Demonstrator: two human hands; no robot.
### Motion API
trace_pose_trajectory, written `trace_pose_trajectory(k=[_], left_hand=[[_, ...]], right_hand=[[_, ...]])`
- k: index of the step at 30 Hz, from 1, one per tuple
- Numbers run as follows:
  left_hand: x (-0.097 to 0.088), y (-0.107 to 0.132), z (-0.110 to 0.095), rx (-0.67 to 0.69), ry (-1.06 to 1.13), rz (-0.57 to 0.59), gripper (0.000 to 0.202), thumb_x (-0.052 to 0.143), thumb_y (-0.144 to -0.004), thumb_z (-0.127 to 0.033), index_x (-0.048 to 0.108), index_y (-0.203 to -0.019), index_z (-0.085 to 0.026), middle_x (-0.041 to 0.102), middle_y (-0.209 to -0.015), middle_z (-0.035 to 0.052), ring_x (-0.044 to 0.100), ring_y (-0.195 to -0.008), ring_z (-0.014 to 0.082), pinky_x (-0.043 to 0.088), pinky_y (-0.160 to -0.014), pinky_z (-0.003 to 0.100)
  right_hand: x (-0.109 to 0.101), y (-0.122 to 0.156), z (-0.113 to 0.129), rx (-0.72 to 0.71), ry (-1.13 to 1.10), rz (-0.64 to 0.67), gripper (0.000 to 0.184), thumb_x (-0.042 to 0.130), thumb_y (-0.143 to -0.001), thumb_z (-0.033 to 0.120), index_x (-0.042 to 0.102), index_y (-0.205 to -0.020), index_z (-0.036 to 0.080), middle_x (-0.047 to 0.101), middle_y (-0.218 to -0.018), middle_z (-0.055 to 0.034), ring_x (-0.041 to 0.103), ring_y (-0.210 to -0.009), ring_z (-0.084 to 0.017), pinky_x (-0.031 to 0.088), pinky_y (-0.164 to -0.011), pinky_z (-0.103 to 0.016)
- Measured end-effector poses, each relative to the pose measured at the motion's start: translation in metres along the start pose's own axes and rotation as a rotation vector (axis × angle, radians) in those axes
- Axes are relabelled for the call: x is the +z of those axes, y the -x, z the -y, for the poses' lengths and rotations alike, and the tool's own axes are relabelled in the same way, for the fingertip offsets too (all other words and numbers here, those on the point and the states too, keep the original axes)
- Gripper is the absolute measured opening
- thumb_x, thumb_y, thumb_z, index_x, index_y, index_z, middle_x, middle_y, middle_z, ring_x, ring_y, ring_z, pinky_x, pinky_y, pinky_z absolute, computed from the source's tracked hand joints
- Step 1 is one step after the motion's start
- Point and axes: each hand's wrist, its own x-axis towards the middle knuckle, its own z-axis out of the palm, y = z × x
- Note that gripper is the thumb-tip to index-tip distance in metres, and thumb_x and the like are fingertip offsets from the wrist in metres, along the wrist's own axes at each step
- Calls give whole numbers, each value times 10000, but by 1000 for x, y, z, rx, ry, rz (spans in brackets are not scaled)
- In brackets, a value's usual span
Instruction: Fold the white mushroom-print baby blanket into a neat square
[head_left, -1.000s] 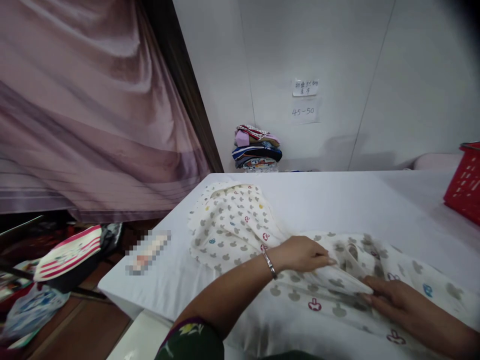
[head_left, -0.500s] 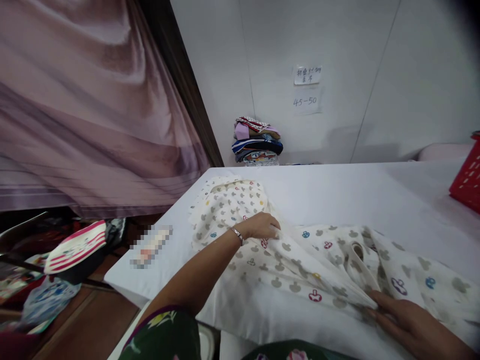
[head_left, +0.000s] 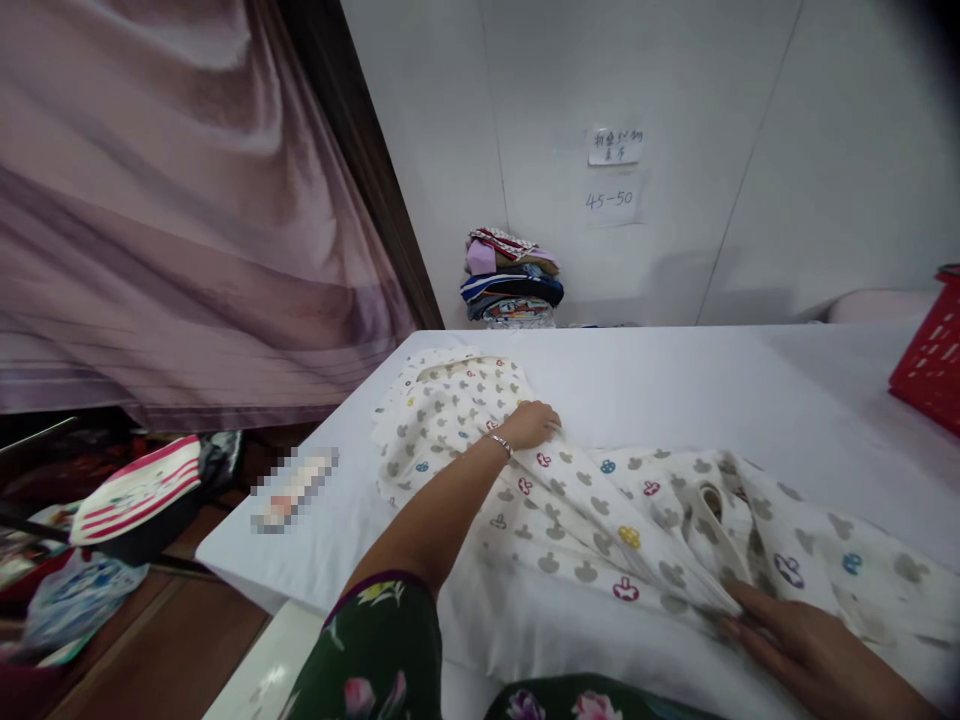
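Printed cloth [head_left: 570, 510] sprawling on the white table [head_left: 675, 390] from eight o'clock to four. The left hand [head_left: 531, 425], just off centre toward five, apparently pinches its edge; the right hand [head_left: 799, 640], at four, grips a fold. Presumably light, limp; edges offer best hold.

The left hand [head_left: 531, 424], wearing a silver metal bracelet [head_left: 501, 446], is pinching a white cloth [head_left: 574, 505] printed with grey, red, blue and yellow motifs, while the right hand [head_left: 795, 630] is gripping a fold of it. The cloth is lying rumpled across a table [head_left: 675, 390] covered in white fabric, and a red slotted plastic basket [head_left: 930, 365] is standing farther right
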Motion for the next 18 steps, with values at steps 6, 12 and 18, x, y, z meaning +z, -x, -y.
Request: trace_pose_trajectory(k=[6, 12, 18], left_hand=[[17, -14, -1, -55, -24, 55, 313, 476, -814, -149, 639, -1075, -209, 649, -1126, 29, 560, -1062, 182, 383, -958, 296], [25, -21, -1, -107, -54, 99, 397, 492, -814, -172, 571, -1198, -231, 635, -1162, 34, 557, -1090, 187, 397, -949, 291], [24, -27, -5, -102, -111, 171, 401, 520, -783, -163, 586, -1170, -241, 615, -1190, 50, 542, -1113, 221, 400, -939, 327]], right_hand=[[-1, -1, 2, 1, 23, 0, 369, 407, -870, 517, 671, -975, 282, 704, -997, -29, 665, -880, -244, 536, -665, -272], [2, -2, 0, 20, 0, -16, 361, 432, -859, 521, 679, -966, 280, 707, -983, -32, 667, -867, -242, 534, -673, -271], [2, -3, 1, 29, -28, 50, 383, 385, -881, 514, 663, -976, 268, 693, -1026, -44, 653, -902, -247, 530, -689, -287]])
